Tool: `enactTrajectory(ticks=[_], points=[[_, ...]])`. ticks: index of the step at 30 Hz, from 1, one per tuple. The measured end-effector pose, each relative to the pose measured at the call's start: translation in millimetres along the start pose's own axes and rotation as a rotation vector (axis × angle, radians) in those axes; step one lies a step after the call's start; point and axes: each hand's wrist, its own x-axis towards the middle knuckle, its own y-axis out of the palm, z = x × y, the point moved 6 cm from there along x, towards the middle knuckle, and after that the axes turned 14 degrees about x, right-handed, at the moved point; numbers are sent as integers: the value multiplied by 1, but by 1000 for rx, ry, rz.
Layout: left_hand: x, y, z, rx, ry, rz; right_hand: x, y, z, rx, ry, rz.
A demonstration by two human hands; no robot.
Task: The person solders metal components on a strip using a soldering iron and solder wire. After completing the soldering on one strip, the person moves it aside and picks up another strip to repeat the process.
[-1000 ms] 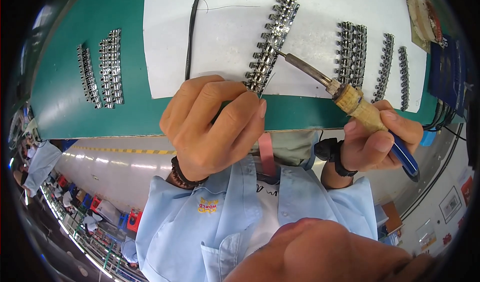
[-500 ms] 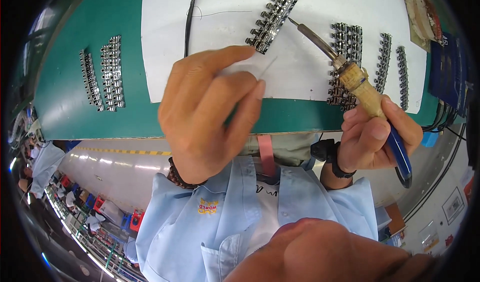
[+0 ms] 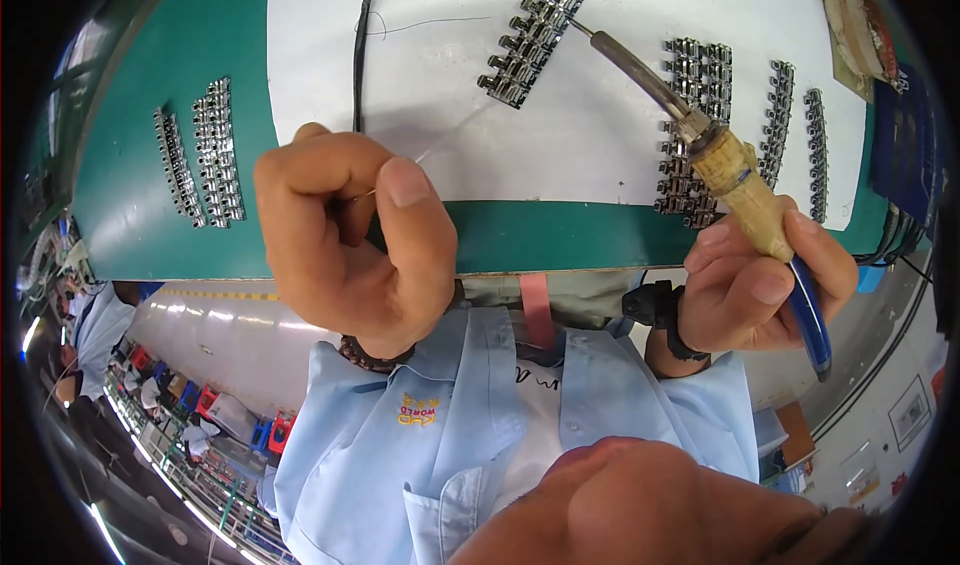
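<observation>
My right hand [image 3: 765, 295] is closed around the handle of a soldering iron [image 3: 738, 180], which has a tan wrapped grip and a blue end. Its thin tip meets or nearly meets the right edge of a slanted strip of shiny metal connectors [image 3: 540, 40] on the white sheet. Farther left, my left hand [image 3: 345, 240] is curled, thumb and fingers pinching a fine wire, apparently solder wire [image 3: 450, 137]. The wire's blurred free end points up and right, toward the strip's near end, and its far tip is too faint to place exactly.
A white sheet [image 3: 430, 75] covers part of the green table [image 3: 110, 205]. More connector strips lie right [image 3: 690, 115] and left [image 3: 220, 150]. A black cable [image 3: 362, 55] runs down the sheet beside a thin loose wire. A brownish block [image 3: 857, 30] sits at the far right.
My left hand has drawn back to the left, away from the strip, and its fingers have curled more tightly. The soldering iron stays beside the strip, nearly unmoved.
</observation>
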Motion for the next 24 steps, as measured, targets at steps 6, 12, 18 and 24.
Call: enactTrajectory(ticks=[6,12,18,24], points=[[1,3,-6,-34,0,31,1,3,1,-80,81,-101],[2,8,-4,63,-11,16,-2,1,1,-112,100,-160],[2,6,-8,105,2,99,-4,9,2,-21,-48,51],[3,11,-6,106,-16,112,-8,14,2,-88,62,57]])
